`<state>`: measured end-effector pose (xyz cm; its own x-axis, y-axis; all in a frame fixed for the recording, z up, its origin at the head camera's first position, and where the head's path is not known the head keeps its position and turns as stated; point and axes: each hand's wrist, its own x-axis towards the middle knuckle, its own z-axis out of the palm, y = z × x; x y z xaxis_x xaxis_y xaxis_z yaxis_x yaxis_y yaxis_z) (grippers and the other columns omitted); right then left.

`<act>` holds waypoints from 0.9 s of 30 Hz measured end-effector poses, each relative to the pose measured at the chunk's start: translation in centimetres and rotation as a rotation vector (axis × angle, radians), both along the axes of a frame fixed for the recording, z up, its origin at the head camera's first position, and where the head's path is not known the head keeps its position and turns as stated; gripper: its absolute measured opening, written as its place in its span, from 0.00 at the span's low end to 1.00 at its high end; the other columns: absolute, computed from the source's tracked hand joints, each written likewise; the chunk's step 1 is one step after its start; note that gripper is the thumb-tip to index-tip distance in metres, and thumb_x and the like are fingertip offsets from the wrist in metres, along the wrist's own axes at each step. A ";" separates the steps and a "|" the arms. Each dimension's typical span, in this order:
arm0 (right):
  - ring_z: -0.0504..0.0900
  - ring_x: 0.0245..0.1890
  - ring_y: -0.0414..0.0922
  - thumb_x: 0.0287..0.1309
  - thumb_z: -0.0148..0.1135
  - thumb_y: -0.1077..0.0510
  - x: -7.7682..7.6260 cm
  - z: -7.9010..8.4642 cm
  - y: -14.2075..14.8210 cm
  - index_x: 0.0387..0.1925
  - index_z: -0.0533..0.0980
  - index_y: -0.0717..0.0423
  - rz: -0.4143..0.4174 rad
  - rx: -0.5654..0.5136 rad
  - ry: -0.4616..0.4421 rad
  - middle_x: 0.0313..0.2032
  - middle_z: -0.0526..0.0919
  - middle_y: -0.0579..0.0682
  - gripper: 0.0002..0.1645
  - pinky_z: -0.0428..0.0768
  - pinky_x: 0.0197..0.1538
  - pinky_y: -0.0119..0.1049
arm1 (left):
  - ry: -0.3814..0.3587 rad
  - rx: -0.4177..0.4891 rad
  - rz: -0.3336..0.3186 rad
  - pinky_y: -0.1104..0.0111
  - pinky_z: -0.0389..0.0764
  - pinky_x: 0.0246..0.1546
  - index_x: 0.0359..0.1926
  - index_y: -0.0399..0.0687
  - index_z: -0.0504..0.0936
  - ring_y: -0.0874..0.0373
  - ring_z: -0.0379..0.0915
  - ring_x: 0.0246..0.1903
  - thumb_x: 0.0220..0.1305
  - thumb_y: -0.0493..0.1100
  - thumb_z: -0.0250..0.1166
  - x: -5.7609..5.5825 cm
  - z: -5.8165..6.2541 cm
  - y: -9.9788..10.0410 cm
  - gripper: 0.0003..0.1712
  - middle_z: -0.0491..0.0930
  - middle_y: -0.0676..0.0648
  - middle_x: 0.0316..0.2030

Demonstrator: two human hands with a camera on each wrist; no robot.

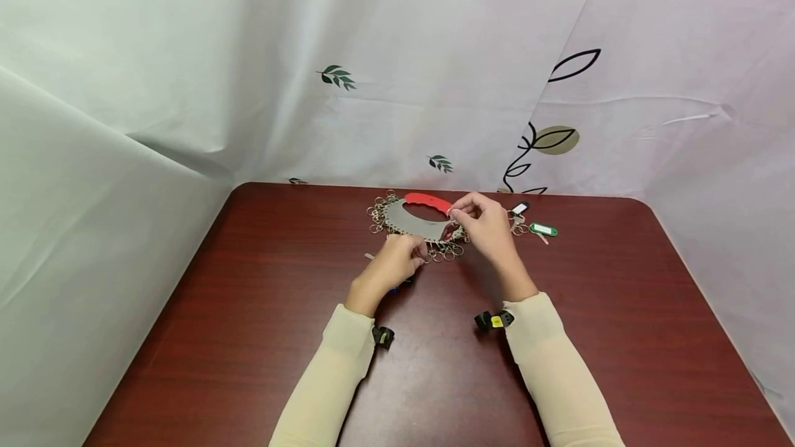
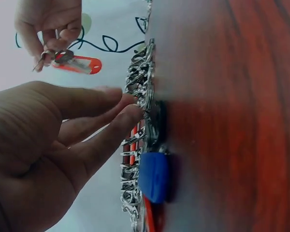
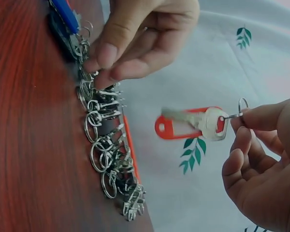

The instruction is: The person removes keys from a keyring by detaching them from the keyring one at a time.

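A flat metal key holder point(image 1: 410, 225) with a red handle point(image 1: 428, 201) is near the table's far edge, snap hooks with small rings point(image 1: 447, 252) along its rim. Above its right side, my right hand point(image 1: 487, 226) pinches a split ring point(image 3: 242, 105) between thumb and fingers. From that ring hang a silver key point(image 3: 213, 123) and a red key tag point(image 3: 164, 128). My left hand point(image 1: 397, 259) is at the holder's near rim, thumb and fingertips point(image 2: 130, 112) pinching at one of the hooks; the exact grip is partly hidden.
On the table right of the holder lie keys with a green tag point(image 1: 543, 230) and a black tag point(image 1: 520, 207). A blue tag point(image 2: 154, 179) lies by the hooks, below my left hand. A white patterned curtain point(image 1: 385, 116) stands behind the table.
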<state>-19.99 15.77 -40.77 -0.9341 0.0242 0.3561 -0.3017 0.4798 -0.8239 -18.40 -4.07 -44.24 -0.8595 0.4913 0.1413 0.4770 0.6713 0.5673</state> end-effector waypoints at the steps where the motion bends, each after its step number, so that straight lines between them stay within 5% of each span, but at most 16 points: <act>1: 0.76 0.23 0.45 0.56 0.68 0.57 0.0 0.0 0.0 0.30 0.82 0.52 0.000 0.000 -0.004 0.24 0.83 0.51 0.03 0.71 0.25 0.34 | -0.018 0.003 0.002 0.66 0.81 0.34 0.32 0.43 0.83 0.59 0.77 0.29 0.55 0.31 0.67 0.0 0.1 -0.1 0.04 0.84 0.49 0.28; 4: 0.76 0.23 0.45 0.56 0.68 0.55 0.1 0.3 0.1 0.31 0.82 0.53 0.001 0.005 -0.006 0.25 0.83 0.51 0.05 0.72 0.25 0.33 | -0.037 0.004 0.022 0.65 0.81 0.31 0.35 0.43 0.84 0.59 0.76 0.27 0.57 0.35 0.67 0.0 0.4 -0.5 0.04 0.83 0.50 0.27; 11: 0.79 0.27 0.44 0.59 0.66 0.56 0.3 1.1 1.0 0.35 0.83 0.57 0.010 0.039 0.057 0.29 0.85 0.53 0.07 0.74 0.28 0.33 | 0.064 0.013 0.075 0.62 0.81 0.41 0.43 0.47 0.84 0.59 0.76 0.36 0.65 0.44 0.61 0.2 1.1 -1.1 0.10 0.85 0.50 0.39; 27: 0.81 0.22 0.48 0.59 0.66 0.56 1.2 1.6 9.0 0.35 0.81 0.54 -0.089 0.241 0.064 0.26 0.85 0.52 0.05 0.77 0.20 0.28 | 0.221 -0.129 0.028 0.57 0.79 0.51 0.46 0.43 0.82 0.52 0.77 0.48 0.65 0.45 0.62 1.6 1.9 -4.3 0.13 0.84 0.46 0.44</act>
